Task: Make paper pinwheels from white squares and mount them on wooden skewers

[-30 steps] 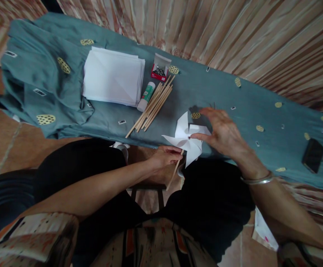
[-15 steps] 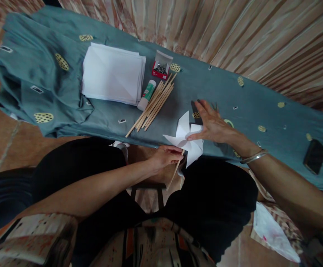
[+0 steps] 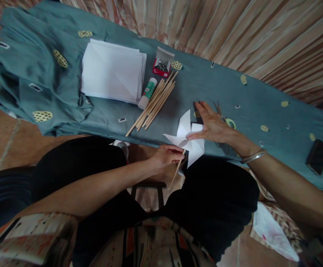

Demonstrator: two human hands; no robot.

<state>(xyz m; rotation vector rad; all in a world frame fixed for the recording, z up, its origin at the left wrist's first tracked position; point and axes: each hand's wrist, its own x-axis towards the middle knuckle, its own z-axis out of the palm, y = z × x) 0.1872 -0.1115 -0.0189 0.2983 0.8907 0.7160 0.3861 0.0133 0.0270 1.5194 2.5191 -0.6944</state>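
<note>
A white paper pinwheel (image 3: 196, 150) is at the table's near edge, part of it reaching past the edge. Below it, my left hand (image 3: 169, 155) pinches a thin wooden stick (image 3: 176, 171) whose lower end slants down over my lap. The stick's top goes behind the paper. My right hand (image 3: 211, 124) has its fingers spread, with the thumb pressing on the pinwheel's centre and the other fingers reaching over the cloth. What lies under the thumb is hidden. Partly behind my right hand are scissors (image 3: 229, 123) with light green handles.
On the teal tablecloth (image 3: 108, 115) lie a stack of white paper (image 3: 112, 70), a glue stick (image 3: 148, 92), several wooden sticks (image 3: 157, 105) and an open red box of small metal pieces (image 3: 161, 67). A dark phone-like object (image 3: 317, 157) rests at the right. A pleated curtain (image 3: 233, 33) hangs behind.
The view has shifted slightly, and more of the scissors shows beside my right hand. Both hands keep nearly the same position on the stick and the pinwheel.
</note>
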